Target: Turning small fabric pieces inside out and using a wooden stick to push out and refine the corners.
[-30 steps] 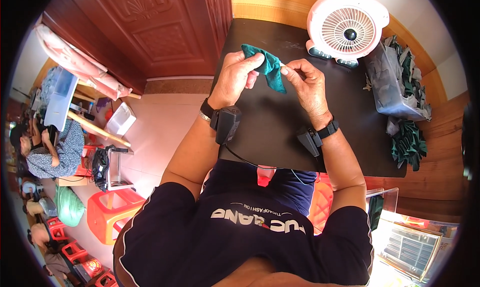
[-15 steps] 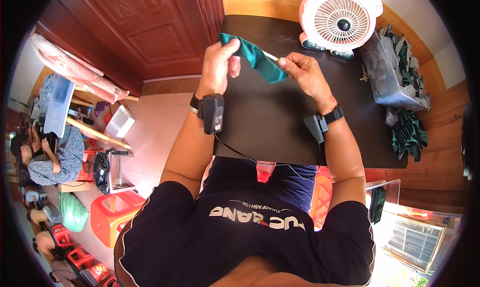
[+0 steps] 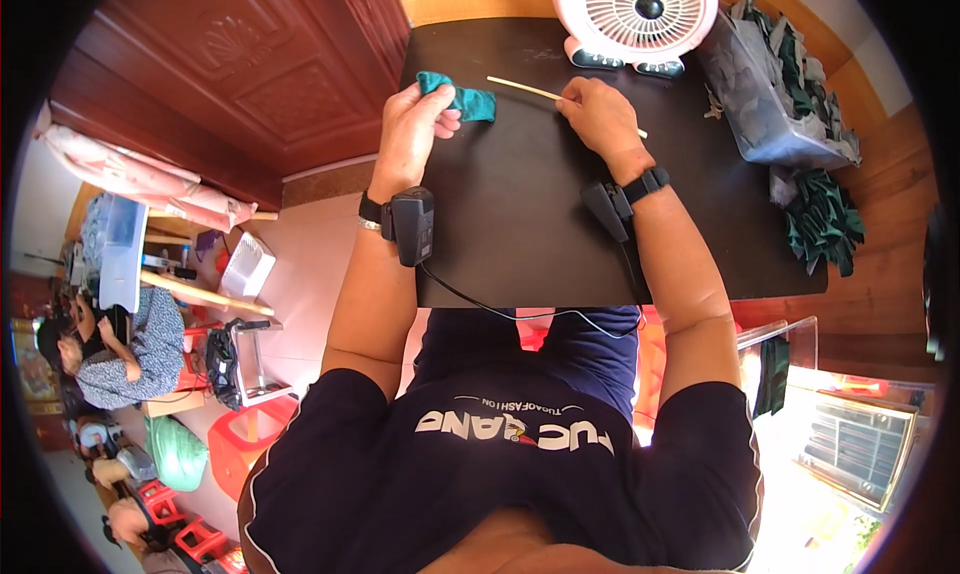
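Observation:
My left hand (image 3: 412, 126) pinches a short piece of shiny teal-green fabric (image 3: 474, 104) between thumb and fingers. The cloth sticks out to both sides of the grip, its free end hanging toward the right. In my right hand (image 3: 603, 116) is a thin, pale stick (image 3: 518, 86), gripped partway along. One end points left toward the fabric and the other shows past the wrist side of the hand. Stick and cloth are apart. Both hands are above the dark table (image 3: 520, 214).
A pink-and-white fan (image 3: 645, 14) stands at the table's back edge. On the right are a clear plastic bin (image 3: 765, 124) of grey and green cloth pieces and a dark green cloth bundle (image 3: 823, 219). A cable runs from my left wrist device (image 3: 411, 226). Other people sit far left.
The stick has come away from the fabric and now lies more across my right hand. The fabric looks shorter and more bunched. The whole view has shifted slightly.

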A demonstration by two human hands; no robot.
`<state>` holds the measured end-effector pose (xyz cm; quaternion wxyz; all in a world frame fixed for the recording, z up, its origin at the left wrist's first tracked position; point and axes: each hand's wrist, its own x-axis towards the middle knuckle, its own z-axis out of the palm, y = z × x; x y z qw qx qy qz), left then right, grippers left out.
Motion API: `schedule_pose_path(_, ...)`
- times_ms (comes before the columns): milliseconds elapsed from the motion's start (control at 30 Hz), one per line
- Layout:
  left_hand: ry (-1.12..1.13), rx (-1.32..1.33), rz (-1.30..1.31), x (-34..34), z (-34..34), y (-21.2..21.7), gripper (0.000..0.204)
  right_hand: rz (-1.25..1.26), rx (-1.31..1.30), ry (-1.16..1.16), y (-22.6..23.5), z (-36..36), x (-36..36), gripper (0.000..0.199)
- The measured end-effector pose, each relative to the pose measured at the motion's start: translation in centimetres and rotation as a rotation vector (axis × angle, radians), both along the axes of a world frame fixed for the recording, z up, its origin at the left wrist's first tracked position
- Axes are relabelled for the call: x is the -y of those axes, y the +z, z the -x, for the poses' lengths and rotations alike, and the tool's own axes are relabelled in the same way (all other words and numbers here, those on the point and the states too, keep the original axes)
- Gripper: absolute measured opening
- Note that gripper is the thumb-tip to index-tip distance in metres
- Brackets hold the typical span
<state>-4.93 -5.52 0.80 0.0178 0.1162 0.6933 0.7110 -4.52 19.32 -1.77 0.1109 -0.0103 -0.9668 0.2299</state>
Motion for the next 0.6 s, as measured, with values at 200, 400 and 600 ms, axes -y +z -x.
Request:
schedule_pose_path(200,0.015,-0.017,-0.063,-0.5,-0.4,0.4,0.016,-0.056,-0.143,0.023,-0.6,0.0,-0.1,0.028)
schedule_pose_path(400,-0.136,-0.122,-0.045,-0.8,-1.9,2.7,0.016,0.505,-0.148,0.547,1.3,-0.7,1.2,0.049)
schedule_pose_path(600,-0.129,-0.107,-0.014,0.0,-1.9,3.5,0.016,0.752,0.335,0.72,1.8,-0.8,1.9,0.02)
